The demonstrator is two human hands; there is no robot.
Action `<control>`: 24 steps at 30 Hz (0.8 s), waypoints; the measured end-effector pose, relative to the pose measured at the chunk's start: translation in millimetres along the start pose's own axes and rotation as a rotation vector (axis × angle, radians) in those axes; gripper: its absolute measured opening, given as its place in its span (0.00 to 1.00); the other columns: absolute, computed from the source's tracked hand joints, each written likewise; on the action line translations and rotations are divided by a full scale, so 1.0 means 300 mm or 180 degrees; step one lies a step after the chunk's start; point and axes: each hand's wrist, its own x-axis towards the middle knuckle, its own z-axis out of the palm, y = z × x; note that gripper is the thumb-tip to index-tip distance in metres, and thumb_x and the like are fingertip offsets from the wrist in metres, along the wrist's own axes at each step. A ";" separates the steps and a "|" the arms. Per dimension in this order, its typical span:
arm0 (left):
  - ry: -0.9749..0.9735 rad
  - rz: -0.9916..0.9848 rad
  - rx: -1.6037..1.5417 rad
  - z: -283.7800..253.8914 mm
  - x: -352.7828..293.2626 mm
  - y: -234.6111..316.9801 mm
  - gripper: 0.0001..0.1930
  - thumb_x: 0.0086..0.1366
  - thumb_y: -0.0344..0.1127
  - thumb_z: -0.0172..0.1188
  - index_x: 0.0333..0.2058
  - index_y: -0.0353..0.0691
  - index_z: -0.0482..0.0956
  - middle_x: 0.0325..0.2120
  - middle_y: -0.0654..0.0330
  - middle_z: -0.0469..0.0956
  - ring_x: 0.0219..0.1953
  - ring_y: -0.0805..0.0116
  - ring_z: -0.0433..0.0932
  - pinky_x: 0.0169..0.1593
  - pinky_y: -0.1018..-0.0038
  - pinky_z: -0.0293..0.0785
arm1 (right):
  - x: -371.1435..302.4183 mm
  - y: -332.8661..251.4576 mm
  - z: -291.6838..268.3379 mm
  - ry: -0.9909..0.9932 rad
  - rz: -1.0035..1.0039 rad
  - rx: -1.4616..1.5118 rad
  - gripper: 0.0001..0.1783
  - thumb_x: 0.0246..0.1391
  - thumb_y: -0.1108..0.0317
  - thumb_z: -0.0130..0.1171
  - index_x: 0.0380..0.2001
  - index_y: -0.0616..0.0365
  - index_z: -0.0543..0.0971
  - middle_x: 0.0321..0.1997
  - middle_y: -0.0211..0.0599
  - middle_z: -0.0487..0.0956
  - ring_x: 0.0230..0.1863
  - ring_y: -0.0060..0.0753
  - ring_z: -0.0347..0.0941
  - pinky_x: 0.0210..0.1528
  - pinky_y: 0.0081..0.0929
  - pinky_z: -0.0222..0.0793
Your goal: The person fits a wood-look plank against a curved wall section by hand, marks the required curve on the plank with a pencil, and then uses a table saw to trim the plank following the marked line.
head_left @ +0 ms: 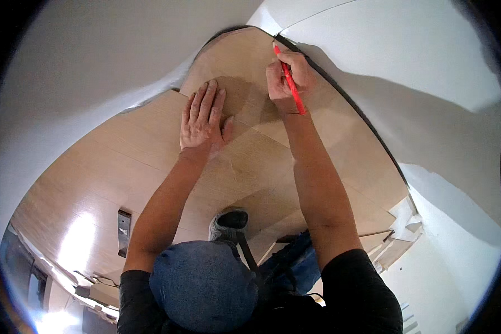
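Observation:
My right hand (290, 82) is closed around a red pencil (290, 83), whose tip points at the far end of a light wood floor plank (236, 53), close to the wall corner. Flat on the planks, to the left and a little nearer, rests my left hand (203, 118) with its fingers stretched out. It holds nothing. Whether the pencil tip touches the wood I cannot tell. A dark gap (339, 89) runs between the planks and the right wall.
White walls (111, 50) close in on the left and right (428, 61). A dark metal bar (123, 231) lies on the floor near my left forearm. Board scraps (398, 247) lie at the lower right. My shoe (231, 224) stands on the planks.

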 end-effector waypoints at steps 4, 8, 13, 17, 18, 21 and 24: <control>0.0028 -0.0021 -0.0086 0.001 -0.001 0.003 0.37 0.67 0.46 0.60 0.72 0.44 0.61 0.75 0.55 0.55 0.75 0.53 0.55 0.77 0.54 0.51 | -0.009 -0.010 -0.020 -0.0237 0.0224 0.0086 0.15 0.46 0.86 0.64 0.37 0.59 0.78 0.34 0.42 0.83 0.30 0.31 0.79 0.34 0.23 0.76; -0.0060 -0.0050 0.0053 -0.007 0.003 0.003 0.37 0.66 0.47 0.60 0.71 0.44 0.63 0.74 0.56 0.57 0.76 0.56 0.55 0.77 0.55 0.50 | 0.004 -0.015 -0.020 -0.0146 0.0029 0.0294 0.14 0.44 0.82 0.65 0.35 0.56 0.77 0.26 0.36 0.78 0.24 0.37 0.76 0.27 0.28 0.72; -0.0067 -0.0071 -0.0037 -0.009 0.005 0.002 0.37 0.65 0.46 0.61 0.70 0.44 0.64 0.74 0.56 0.57 0.75 0.56 0.55 0.77 0.55 0.51 | 0.006 -0.019 -0.016 -0.0332 -0.0246 0.0039 0.14 0.51 0.79 0.64 0.42 0.58 0.79 0.35 0.40 0.82 0.33 0.40 0.81 0.37 0.33 0.78; 0.0050 -0.0020 -0.0155 -0.011 0.005 0.005 0.37 0.63 0.43 0.61 0.70 0.44 0.64 0.74 0.54 0.58 0.75 0.52 0.57 0.76 0.52 0.52 | 0.012 -0.067 0.019 -0.0640 0.0005 0.0254 0.18 0.50 0.76 0.65 0.47 0.57 0.76 0.39 0.39 0.82 0.37 0.44 0.81 0.40 0.39 0.79; 0.0109 0.0014 -0.0163 -0.009 0.007 0.005 0.37 0.63 0.43 0.61 0.70 0.44 0.64 0.74 0.54 0.58 0.74 0.52 0.57 0.75 0.52 0.53 | 0.003 -0.082 0.033 -0.0607 0.0248 0.0230 0.19 0.50 0.76 0.65 0.47 0.56 0.76 0.40 0.39 0.82 0.37 0.45 0.81 0.40 0.39 0.79; 0.0121 0.0036 -0.0129 -0.007 0.008 0.002 0.37 0.61 0.42 0.62 0.70 0.43 0.65 0.73 0.54 0.59 0.74 0.52 0.58 0.75 0.52 0.54 | 0.000 -0.091 0.070 -0.0423 0.0450 0.0115 0.17 0.51 0.77 0.66 0.45 0.54 0.77 0.39 0.39 0.84 0.35 0.44 0.81 0.38 0.37 0.79; 0.0268 0.0082 -0.0122 0.008 0.003 -0.003 0.38 0.61 0.42 0.63 0.70 0.44 0.65 0.73 0.54 0.59 0.74 0.52 0.59 0.75 0.52 0.54 | 0.007 -0.083 0.076 -0.0289 0.0075 0.0045 0.17 0.52 0.78 0.67 0.45 0.53 0.78 0.39 0.38 0.85 0.32 0.40 0.81 0.35 0.32 0.79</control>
